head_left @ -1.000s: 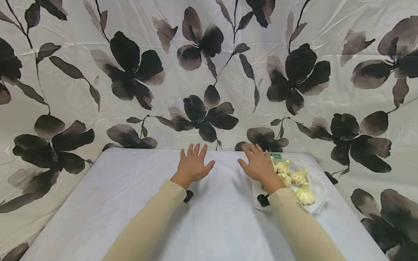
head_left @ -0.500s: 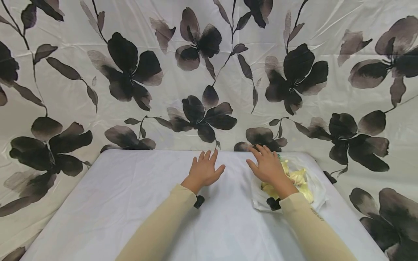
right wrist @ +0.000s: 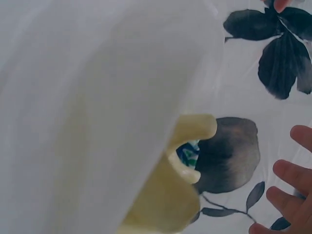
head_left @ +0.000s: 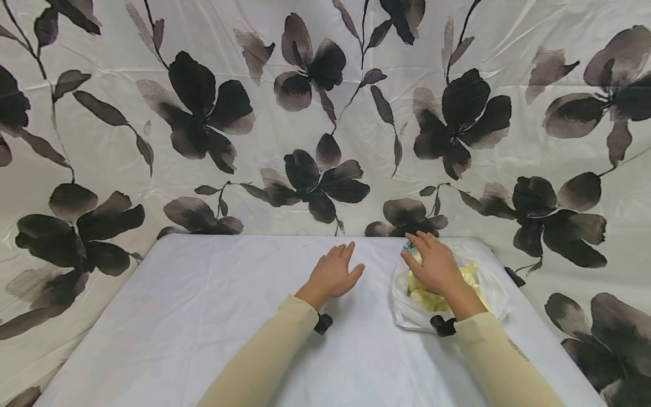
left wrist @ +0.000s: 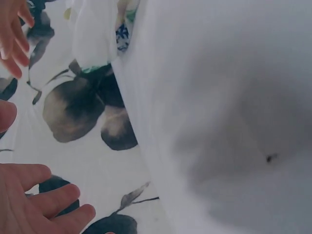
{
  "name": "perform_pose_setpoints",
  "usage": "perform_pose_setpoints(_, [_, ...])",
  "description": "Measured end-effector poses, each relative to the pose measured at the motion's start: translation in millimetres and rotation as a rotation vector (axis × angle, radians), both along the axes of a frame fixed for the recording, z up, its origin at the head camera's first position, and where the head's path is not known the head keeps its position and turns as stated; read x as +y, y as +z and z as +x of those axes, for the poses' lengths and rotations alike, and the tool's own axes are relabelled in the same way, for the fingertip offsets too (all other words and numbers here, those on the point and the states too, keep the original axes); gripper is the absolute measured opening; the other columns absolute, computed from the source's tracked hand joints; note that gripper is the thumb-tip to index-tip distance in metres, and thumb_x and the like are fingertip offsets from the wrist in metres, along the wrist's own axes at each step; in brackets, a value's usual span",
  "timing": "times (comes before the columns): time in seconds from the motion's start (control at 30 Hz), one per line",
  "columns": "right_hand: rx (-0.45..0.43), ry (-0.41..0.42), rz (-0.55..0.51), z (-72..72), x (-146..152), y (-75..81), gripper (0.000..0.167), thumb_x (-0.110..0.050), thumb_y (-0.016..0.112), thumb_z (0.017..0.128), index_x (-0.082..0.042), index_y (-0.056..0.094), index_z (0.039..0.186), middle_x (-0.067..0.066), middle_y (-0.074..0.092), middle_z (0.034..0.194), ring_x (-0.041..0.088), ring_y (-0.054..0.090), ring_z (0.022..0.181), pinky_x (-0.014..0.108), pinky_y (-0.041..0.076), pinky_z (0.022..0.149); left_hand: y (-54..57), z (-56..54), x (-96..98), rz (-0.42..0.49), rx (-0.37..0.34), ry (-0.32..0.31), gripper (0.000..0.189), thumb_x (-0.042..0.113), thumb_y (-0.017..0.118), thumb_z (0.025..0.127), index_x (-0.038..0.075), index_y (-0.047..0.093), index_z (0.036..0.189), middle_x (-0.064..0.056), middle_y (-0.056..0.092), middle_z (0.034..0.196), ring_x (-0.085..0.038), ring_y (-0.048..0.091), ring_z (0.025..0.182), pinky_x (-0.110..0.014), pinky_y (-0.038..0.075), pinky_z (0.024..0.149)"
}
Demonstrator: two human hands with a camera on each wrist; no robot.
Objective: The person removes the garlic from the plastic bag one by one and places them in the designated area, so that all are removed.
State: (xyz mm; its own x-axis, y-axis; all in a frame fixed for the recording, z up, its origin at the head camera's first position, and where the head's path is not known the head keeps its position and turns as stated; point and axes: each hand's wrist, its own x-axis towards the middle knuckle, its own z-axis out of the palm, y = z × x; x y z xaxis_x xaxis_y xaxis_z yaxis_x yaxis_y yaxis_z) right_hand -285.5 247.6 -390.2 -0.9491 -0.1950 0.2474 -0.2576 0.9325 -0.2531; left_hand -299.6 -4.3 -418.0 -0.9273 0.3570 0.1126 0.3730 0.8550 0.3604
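Several pale yellow garlic bulbs (head_left: 432, 298) lie in a white plastic bag (head_left: 407, 316) on the right of the table. Over the bag hovers my right hand (head_left: 437, 265), fingers extended, holding nothing and covering part of the garlic. In the right wrist view its fingers (right wrist: 290, 173) are spread apart beside a garlic bulb (right wrist: 163, 200). Left of the bag, my left hand (head_left: 330, 275) is held above the table with loose, straight fingers and nothing in it. A blue-green patterned thing (head_left: 408, 247) shows at the bag's far left; its kind is unclear.
A white cloth covers the table (head_left: 178, 299). Behind it hangs a pale curtain with dark flowers (head_left: 325, 175). A tiny dark speck (left wrist: 270, 158) lies on the cloth, and a black wrist camera (head_left: 443, 326) sits at my right wrist.
Both hands have moved rightward and slightly nearer. My right hand now covers more of the bag's middle, and some garlic on its left side has come into view. Neither hand has taken hold of anything.
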Motion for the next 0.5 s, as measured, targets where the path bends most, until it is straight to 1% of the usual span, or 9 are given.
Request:
perform_pose_setpoints(0.07, [0.005,0.001,-0.009,2.5,4,-0.1,0.058,-0.045,0.043,0.100,-0.013,0.038,0.148,0.024,0.032,0.153,0.046,0.025,0.143,0.067,0.024,0.110,-0.7,2.5,3.0,0.023,-0.014,-0.004,0.068,0.050,0.036,0.098,0.011,0.027,0.153,-0.014,0.036,0.154,-0.033,0.033,0.144,-0.052,0.032,0.115])
perform_pose_setpoints(0.3, [0.035,-0.001,-0.031,8.2,22,3.3,0.059,-0.045,0.043,0.100,-0.009,0.040,0.146,0.027,0.034,0.151,0.047,0.030,0.139,0.068,0.027,0.108,-2.1,8.5,13.0,0.087,-0.071,-0.024,0.067,0.046,0.038,0.098,0.010,0.027,0.153,-0.013,0.036,0.155,-0.028,0.035,0.144,-0.042,0.032,0.117])
perform_pose_setpoints(0.5, [0.038,-0.026,-0.023,13.3,40,2.9,0.059,-0.044,0.042,0.101,-0.006,0.041,0.145,0.028,0.035,0.149,0.049,0.034,0.135,0.069,0.028,0.106,-7.4,10.9,19.7,0.141,-0.129,-0.036,0.067,0.045,0.039,0.099,0.011,0.023,0.154,-0.010,0.034,0.156,-0.024,0.033,0.145,-0.040,0.031,0.118])
